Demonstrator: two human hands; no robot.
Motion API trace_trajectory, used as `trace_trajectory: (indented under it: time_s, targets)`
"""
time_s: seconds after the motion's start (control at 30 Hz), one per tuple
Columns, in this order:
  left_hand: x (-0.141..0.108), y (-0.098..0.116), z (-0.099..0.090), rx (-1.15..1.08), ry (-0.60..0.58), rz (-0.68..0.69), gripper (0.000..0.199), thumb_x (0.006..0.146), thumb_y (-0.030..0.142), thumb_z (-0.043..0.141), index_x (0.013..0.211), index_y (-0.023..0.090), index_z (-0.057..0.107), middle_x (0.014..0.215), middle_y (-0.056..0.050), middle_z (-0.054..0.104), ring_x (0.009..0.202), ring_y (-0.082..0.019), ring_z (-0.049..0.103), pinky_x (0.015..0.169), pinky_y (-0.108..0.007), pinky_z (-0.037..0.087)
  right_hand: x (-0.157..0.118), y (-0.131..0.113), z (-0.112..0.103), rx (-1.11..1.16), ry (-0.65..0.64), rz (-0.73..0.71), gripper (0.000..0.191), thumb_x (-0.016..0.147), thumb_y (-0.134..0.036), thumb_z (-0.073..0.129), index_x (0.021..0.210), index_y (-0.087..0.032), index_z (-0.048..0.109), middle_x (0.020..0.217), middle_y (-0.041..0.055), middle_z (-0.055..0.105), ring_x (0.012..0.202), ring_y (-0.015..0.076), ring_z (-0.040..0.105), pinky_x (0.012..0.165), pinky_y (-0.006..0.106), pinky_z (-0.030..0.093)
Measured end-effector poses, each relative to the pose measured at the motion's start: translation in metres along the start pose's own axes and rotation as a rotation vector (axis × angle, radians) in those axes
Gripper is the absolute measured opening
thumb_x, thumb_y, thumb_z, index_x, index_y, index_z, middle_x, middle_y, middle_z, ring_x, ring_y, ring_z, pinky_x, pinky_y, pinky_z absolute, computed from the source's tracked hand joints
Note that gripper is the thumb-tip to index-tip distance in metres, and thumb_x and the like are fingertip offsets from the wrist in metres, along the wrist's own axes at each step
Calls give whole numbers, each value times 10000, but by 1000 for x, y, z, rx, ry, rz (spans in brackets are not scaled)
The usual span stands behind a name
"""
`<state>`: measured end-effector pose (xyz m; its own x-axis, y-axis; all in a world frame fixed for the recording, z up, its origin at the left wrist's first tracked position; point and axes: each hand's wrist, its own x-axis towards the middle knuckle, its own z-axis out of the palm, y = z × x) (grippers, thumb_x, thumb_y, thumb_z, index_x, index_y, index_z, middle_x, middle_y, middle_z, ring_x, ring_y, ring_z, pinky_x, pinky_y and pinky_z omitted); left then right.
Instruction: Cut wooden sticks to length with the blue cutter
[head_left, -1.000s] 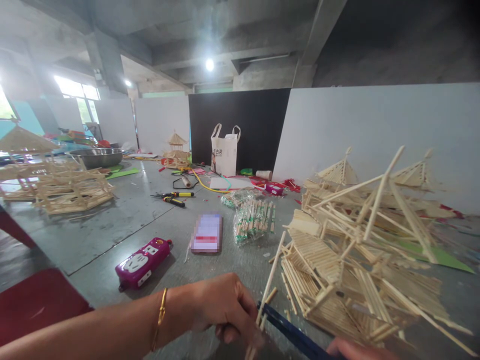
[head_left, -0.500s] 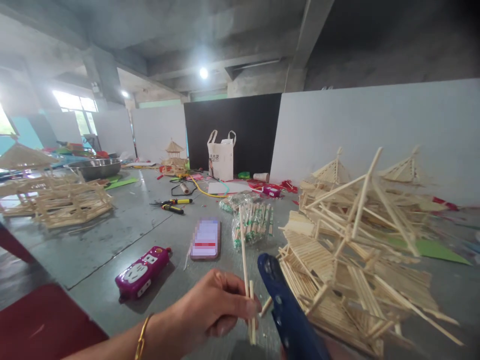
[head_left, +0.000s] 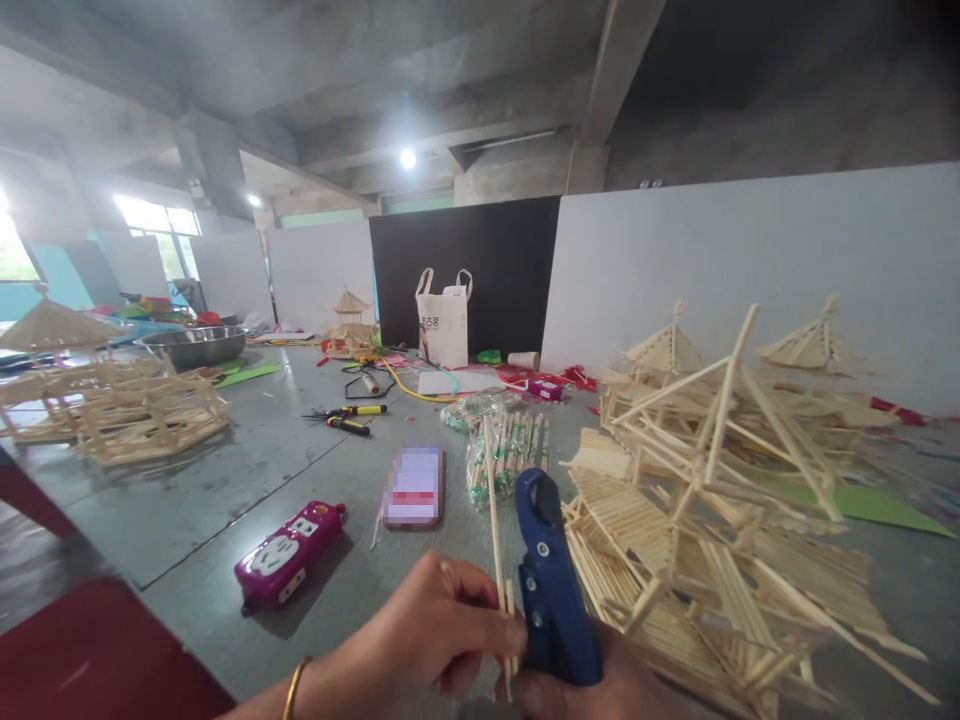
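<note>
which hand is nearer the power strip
Left. The left hand, pinching wooden sticks, sits just right of the purple power strip. The right hand, gripping the blue cutter, is farther right, beyond the left hand.

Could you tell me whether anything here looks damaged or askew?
Yes: the pale wooden-stick model on the grey floor, right of the blue cutter, looks askew, its sticks jutting at odd angles and panels tilted as if collapsed.

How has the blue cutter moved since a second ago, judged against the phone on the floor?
Yes. The blue cutter has swung upright, its tip now nearer the phone.
</note>
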<state>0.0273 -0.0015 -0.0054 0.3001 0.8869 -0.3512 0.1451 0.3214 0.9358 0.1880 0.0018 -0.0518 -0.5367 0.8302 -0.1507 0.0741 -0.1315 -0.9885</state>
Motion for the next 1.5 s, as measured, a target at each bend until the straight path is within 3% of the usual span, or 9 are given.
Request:
trace_trajectory:
  time_s: [0.23, 0.33, 0.53, 0.83, 1.03, 1.3, 1.5]
  targets:
    - [5, 6, 1, 19, -19, -63, 231, 501, 357, 680, 467, 155, 573, 266, 70, 431, 229, -40, 294, 287, -190, 179, 1, 9, -8, 74, -46, 17, 601, 509, -604, 725, 830, -105, 628, 595, 30, 581, 518, 113, 517, 499, 224, 396]
    - [6, 8, 2, 18, -16, -97, 233, 478, 348, 681, 435, 165, 544, 254, 69, 426, 221, -39, 295, 274, -185, 170, 2, 14, -11, 114, -86, 22, 562, 526, -583, 733, 796, -96, 660, 585, 39, 601, 500, 107, 540, 503, 218, 403]
    - [12, 5, 5, -33, -28, -88, 203, 482, 315, 672, 434, 157, 553, 304, 51, 484, 254, -52, 376, 261, -162, 232, 5, 26, -15, 154, -74, 34, 597, 540, -566, 740, 873, -81, 644, 658, 84, 646, 540, 154, 598, 531, 250, 431]
    - [18, 0, 4, -79, -59, -100, 189, 470, 305, 672, 461, 150, 565, 371, 28, 551, 292, -71, 460, 263, -152, 310, 0, 15, -13, 189, -73, 26, 467, 575, -517, 736, 745, -99, 616, 572, 62, 633, 505, 133, 586, 507, 218, 413]
    - [23, -2, 2, -60, -88, -108, 187, 500, 305, 666, 474, 148, 567, 375, 25, 552, 301, -71, 472, 271, -157, 310, 0, 18, -11, 266, -52, 59, 493, 551, -474, 771, 818, -96, 604, 589, 40, 628, 493, 124, 593, 494, 211, 425]
    - [23, -3, 1, -69, -98, -101, 194, 491, 294, 692, 476, 145, 568, 379, 35, 545, 320, -72, 479, 300, -163, 325, 0, 21, -13, 200, -48, 105, 511, 575, -494, 748, 861, -101, 591, 594, 48, 643, 528, 144, 616, 503, 207, 435]
    - [25, -4, -1, -59, -132, -118, 208, 502, 314, 693, 499, 139, 580, 421, 14, 586, 332, -75, 499, 296, -160, 339, -1, 17, -11, 291, -45, 96, 466, 545, -462, 776, 793, -114, 589, 646, 23, 613, 523, 133, 610, 508, 223, 454]
